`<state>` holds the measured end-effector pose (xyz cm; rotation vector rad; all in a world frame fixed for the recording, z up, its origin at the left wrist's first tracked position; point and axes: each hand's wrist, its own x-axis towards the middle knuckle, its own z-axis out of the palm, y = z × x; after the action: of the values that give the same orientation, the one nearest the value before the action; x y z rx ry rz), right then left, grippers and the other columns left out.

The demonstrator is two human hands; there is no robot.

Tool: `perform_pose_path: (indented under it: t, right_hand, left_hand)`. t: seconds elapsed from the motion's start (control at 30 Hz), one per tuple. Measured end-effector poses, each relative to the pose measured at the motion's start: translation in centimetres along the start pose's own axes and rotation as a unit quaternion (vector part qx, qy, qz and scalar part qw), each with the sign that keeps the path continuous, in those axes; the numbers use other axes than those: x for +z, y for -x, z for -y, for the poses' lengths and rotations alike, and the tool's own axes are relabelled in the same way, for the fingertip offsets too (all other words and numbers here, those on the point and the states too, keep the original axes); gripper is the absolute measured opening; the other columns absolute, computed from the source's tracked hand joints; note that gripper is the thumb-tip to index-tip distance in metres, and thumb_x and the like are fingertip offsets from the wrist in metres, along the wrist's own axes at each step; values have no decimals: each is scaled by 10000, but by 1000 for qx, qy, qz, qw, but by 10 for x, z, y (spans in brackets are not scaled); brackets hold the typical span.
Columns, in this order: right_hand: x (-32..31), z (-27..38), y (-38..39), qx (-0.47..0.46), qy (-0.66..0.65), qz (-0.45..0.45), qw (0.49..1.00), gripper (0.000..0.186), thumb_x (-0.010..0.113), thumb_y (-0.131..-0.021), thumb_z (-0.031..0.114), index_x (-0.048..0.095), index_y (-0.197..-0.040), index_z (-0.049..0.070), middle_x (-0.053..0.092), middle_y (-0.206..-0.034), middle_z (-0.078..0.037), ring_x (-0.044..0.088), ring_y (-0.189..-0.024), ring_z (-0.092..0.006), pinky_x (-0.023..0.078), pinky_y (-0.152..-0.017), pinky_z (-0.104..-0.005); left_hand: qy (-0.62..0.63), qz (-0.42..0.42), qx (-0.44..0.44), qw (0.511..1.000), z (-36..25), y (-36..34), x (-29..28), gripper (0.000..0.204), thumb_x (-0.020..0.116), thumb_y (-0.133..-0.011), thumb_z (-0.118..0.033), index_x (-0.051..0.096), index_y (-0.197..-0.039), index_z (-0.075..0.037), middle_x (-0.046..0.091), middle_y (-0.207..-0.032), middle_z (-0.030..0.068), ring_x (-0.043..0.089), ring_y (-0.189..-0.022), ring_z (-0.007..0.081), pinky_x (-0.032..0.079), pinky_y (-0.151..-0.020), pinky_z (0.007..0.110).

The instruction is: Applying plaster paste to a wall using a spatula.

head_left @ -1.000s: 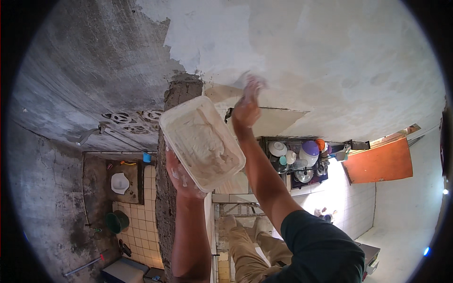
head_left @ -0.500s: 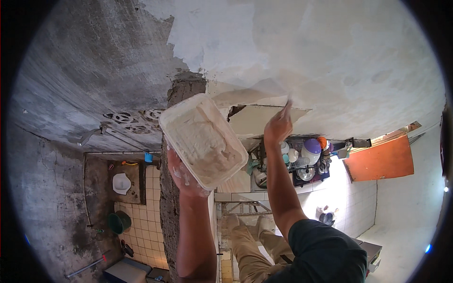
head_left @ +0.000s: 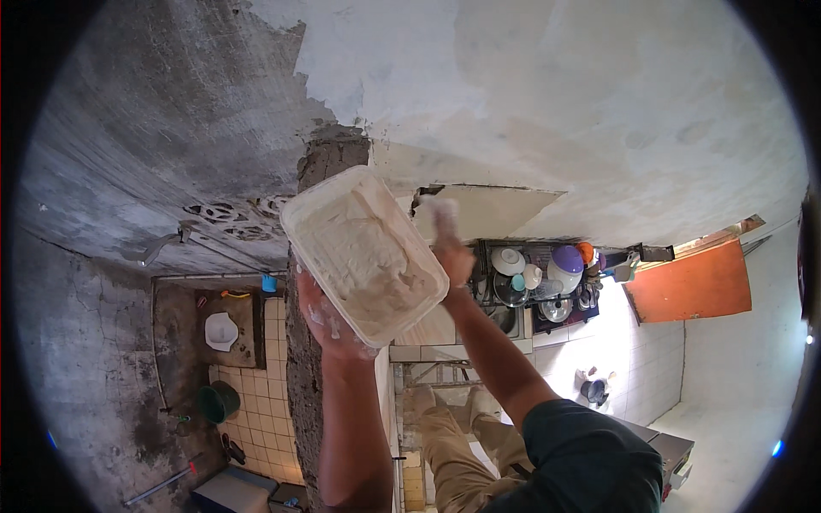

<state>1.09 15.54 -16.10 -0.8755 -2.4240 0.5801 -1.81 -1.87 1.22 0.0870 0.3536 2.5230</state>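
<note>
Half the ceiling above the right hand (head_left: 451, 252) is skimmed white, grey part left bare; left hand (head_left: 329, 321) cups underneath the rectangular white plastic tub of plaster (head_left: 363, 252), right fingers hold a trowel-like tool, unclear.

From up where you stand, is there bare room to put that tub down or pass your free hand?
Left hand holds the tub of white paste from below; right hand is raised beside its far rim. The white ceiling above is bare, so a hand passes freely. The dish rack is crowded. The tiled ledge beside it shows a small bare patch.
</note>
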Motion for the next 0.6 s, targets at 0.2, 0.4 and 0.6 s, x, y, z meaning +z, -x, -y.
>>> perform_pose_path:
  t: [0.2, 0.4, 0.6]
  right_hand:
    - [-65, -72, -81, 211, 23, -314, 925, 510, 494, -879, 43, 428, -1382, 86, 635, -740, -213, 605, -609, -331, 447, -550, -436]
    - [-3, -51, -132, 84, 140, -372, 914, 569, 519, -832, 92, 415, -1391, 100, 611, -675, -189, 558, -510, -302, 416, -481, -410]
    - [35, 26, -33, -109, 8, -26, 994, 535, 496, -800, 27, 452, -1334, 20, 593, -1200, -169, 672, -840, -270, 525, -614, -352]
  left_hand:
    - [70, 25, 12, 997, 7, -1, -1, 523, 345, -965, -425, 412, -1358, -87, 504, -1318, 121, 550, -1129, 309, 471, -937, 465]
    - [-188, -32, 128, 973, 14, -2, 4, 533, 507, -932, -320, 378, -1338, -1, 520, -1239, 132, 567, -1070, 237, 492, -898, 350]
    - [-67, -2, 27, 997, 8, -1, 7, 583, 495, -912, -405, 392, -1339, -22, 518, -1262, 131, 567, -1081, 271, 478, -913, 398]
